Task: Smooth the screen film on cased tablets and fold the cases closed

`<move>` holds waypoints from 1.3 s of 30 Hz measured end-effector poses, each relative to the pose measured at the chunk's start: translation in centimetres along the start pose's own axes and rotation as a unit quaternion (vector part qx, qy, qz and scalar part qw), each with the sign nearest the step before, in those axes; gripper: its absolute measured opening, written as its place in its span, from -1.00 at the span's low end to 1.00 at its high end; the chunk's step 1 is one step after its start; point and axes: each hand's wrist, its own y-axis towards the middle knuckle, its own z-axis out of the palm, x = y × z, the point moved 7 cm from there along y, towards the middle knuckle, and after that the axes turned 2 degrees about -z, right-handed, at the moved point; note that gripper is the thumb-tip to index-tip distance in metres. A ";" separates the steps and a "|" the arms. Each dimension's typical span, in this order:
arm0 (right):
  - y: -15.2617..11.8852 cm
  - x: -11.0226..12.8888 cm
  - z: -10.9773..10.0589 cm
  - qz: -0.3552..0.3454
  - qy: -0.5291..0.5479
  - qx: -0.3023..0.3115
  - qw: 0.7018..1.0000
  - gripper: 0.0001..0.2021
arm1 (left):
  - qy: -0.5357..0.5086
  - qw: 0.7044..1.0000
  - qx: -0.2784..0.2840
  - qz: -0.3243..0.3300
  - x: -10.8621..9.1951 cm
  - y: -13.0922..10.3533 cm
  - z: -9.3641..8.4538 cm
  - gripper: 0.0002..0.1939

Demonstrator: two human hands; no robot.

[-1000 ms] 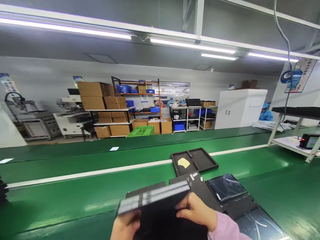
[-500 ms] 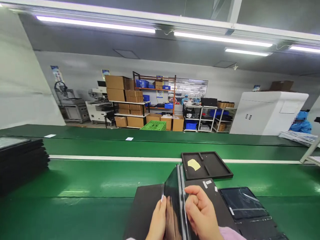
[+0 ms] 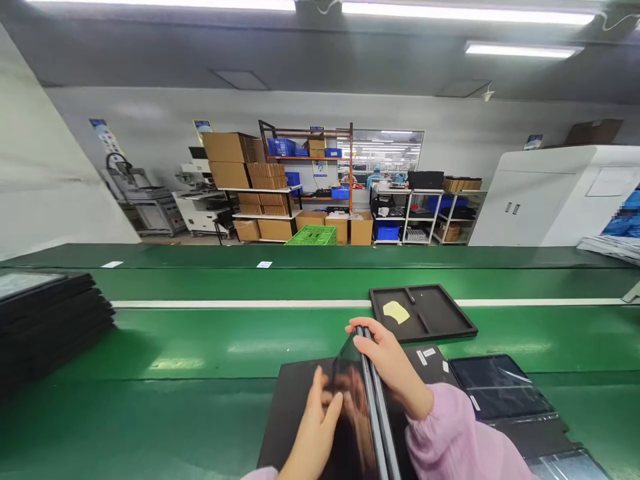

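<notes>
Two thin, glossy black panels [image 3: 370, 400], like tablet screens with grey edges, stand on edge side by side in front of me. My right hand [image 3: 390, 360] is closed over their far top corner, thumb on the near side and fingers over the edges. To the left, my left hand [image 3: 317, 420] has its fingers spread beside the shiny face, which reflects it; whether a fingertip touches I cannot tell. Beneath lies a flat black board [image 3: 293, 400]. Another dark panel [image 3: 503, 387] with a clear film strip lies to the right.
Beyond my right hand is a black tray [image 3: 450, 320] with a pale yellow piece [image 3: 397, 312] in it. A tall stack of black trays [image 3: 55, 327] stands at left. Everything rests on a green bench [image 3: 200, 340]. Shelves and cartons are behind.
My right hand has gone from a curled pose beside the panels to a grip on their far top corner. The left hand's fingers have come off the edge and spread. The view has tilted down.
</notes>
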 end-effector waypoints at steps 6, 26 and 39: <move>0.5 -1.6 2.3 0.027 0.016 -0.020 0.999 -0.61 | -0.072 0.991 0.073 0.090 -8.3 1.0 0.6 -0.30; 0.4 -2.5 1.8 0.087 0.096 0.019 0.991 -0.67 | -0.200 0.972 0.115 0.054 -11.0 1.9 2.4 -0.73; 0.3 -2.1 1.4 0.073 0.105 0.012 0.992 -0.71 | -0.159 0.979 0.096 0.088 -11.7 1.9 2.5 -0.74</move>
